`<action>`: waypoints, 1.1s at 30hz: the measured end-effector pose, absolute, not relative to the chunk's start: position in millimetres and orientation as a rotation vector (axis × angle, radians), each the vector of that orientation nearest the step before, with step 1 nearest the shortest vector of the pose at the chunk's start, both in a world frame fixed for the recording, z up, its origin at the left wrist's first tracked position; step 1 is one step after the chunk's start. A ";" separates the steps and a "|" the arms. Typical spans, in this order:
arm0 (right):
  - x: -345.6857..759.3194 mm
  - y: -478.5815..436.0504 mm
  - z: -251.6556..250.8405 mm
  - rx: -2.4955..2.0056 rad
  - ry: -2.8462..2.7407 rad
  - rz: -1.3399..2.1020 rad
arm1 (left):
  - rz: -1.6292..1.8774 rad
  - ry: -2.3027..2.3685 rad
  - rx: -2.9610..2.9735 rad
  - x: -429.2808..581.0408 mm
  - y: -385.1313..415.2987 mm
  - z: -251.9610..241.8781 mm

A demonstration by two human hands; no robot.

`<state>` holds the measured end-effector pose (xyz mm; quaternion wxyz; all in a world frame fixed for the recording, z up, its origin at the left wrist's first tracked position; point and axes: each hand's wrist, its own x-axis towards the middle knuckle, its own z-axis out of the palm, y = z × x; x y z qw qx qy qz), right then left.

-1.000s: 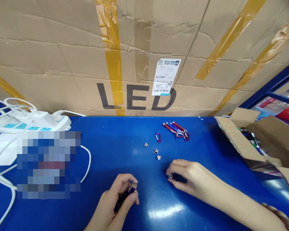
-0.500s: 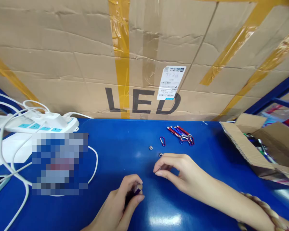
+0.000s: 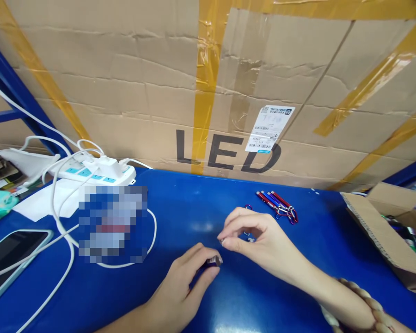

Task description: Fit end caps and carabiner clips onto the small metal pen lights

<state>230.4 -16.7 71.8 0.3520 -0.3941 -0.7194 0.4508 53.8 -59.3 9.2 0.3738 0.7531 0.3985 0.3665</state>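
My left hand (image 3: 180,282) is closed around a short, dark purple tube (image 3: 213,262), its silvery end pointing up to the right; the fingers cover most of it. Just to the right and slightly farther away, my right hand (image 3: 253,236) pinches a tiny silvery piece (image 3: 222,241) between thumb and fingertips. A small gap separates the two hands. Behind the right fingers lie small shiny metal bits (image 3: 250,240) on the table, partly hidden. A red carabiner (image 3: 248,206) shows only its upper part above the knuckles.
Several slim red and blue keychain flashlights (image 3: 276,206) lie at the back right. An open cardboard box (image 3: 374,240) stands at the right edge. Left are a white power strip (image 3: 104,172), tangled cables, a pixelated object (image 3: 114,226) and a phone (image 3: 14,254). A large carton (image 3: 142,92) walls the back.
The view has turned left, so the table things appear farther right and the phone shows more fully. My right hand has come closer to the tube in my left hand.
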 end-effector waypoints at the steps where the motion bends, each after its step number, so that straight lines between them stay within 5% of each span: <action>1: 230.6 -16.0 70.8 -1.031 -1.854 1.170 | 0.945 1.031 1.924 53.5 -58.8 10.0; 27: 239.2 -18.3 64.1 -1.068 -2.071 1.191 | 1.232 0.811 2.216 50.9 -55.4 9.0; 33: 229.7 -22.5 51.1 -1.311 -1.601 1.694 | 1.264 0.907 2.475 41.5 -57.3 -1.8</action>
